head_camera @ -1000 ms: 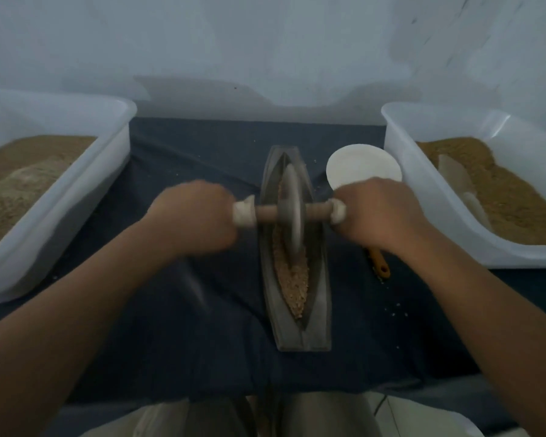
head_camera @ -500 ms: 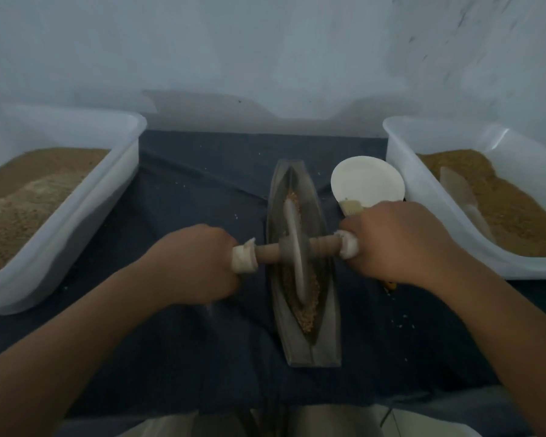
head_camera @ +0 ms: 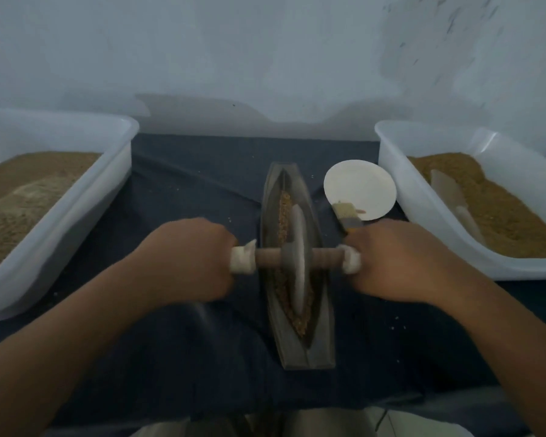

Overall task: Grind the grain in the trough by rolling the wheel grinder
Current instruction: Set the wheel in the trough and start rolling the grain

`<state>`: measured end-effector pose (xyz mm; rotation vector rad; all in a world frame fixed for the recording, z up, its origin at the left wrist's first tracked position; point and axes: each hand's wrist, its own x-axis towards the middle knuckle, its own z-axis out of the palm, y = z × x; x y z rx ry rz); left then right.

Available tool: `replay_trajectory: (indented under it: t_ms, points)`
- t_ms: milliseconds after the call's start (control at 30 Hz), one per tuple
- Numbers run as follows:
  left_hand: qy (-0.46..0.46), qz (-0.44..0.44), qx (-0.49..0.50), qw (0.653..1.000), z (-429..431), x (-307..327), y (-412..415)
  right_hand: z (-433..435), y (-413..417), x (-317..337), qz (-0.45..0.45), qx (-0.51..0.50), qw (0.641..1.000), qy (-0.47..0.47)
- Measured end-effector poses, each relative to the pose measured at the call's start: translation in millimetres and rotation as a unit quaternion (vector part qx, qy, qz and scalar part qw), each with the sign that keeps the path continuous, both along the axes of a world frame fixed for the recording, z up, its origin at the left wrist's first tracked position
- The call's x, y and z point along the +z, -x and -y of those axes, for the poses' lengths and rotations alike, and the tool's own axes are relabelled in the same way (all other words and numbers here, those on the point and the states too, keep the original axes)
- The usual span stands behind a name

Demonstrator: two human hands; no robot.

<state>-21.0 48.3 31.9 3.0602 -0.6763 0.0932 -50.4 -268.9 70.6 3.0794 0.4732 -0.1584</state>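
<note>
A narrow boat-shaped grey trough (head_camera: 320,345) lies lengthwise on the dark cloth, holding brown grain (head_camera: 285,212). A grey stone wheel grinder (head_camera: 298,263) stands upright in the trough's groove, near its middle, on a brown wooden axle with white-wrapped ends. My left hand (head_camera: 189,258) grips the left end of the axle. My right hand (head_camera: 394,260) grips the right end. Grain shows both ahead of the wheel and behind it.
A white tub (head_camera: 85,197) of brown grain stands at the left, another white tub (head_camera: 423,216) with grain and a pale scoop at the right. A white round dish (head_camera: 360,187) and a brush (head_camera: 345,212) lie right of the trough. Loose grains dot the dark cloth (head_camera: 183,190).
The wheel has rolled along the trough towards me from its far part to the middle, both hands moving with it. More grain shows at the far end now.
</note>
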Motion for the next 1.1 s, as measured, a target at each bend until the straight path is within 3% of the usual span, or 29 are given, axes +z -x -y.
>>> replay_trajectory:
  t_ms: [100,233,333,433,567,767,867,1000,1100]
  points:
    - [-0.015,-0.006,0.021,1.000,10.9,8.2,-18.7,-4.8,-22.7,-6.6,0.017,-0.026,1.000,-0.003]
    - [-0.013,-0.023,0.084,0.996,32.1,33.7,-81.3,-20.2,-93.0,-9.2,0.113,-0.082,0.990,0.013]
    - [-0.021,-0.049,0.072,0.996,37.0,42.7,-86.9,-22.5,-104.7,-6.6,0.086,-0.083,0.993,0.021]
    - [-0.030,-0.071,0.027,0.997,21.8,30.5,-46.5,-8.2,-55.6,-12.2,0.047,-0.044,0.998,-0.009]
    - [-0.011,-0.006,0.005,1.000,3.5,5.1,1.2,11.3,-1.1,-8.3,0.033,0.025,0.998,-0.042]
    - [-0.002,-0.018,0.098,0.995,31.2,28.0,-75.1,-18.7,-85.8,-6.5,0.083,-0.076,0.994,-0.011]
    - [0.000,-0.026,0.093,0.995,37.3,35.9,-86.6,-22.4,-101.5,-4.4,0.088,-0.081,0.993,0.008]
    - [-0.026,-0.026,0.027,0.999,11.5,11.8,-34.7,-5.1,-43.5,-1.7,-0.020,-0.018,1.000,-0.001]
    - [-0.021,0.031,0.005,0.999,-3.3,-9.9,-6.1,2.8,-12.8,-1.4,-0.023,0.012,1.000,0.000]
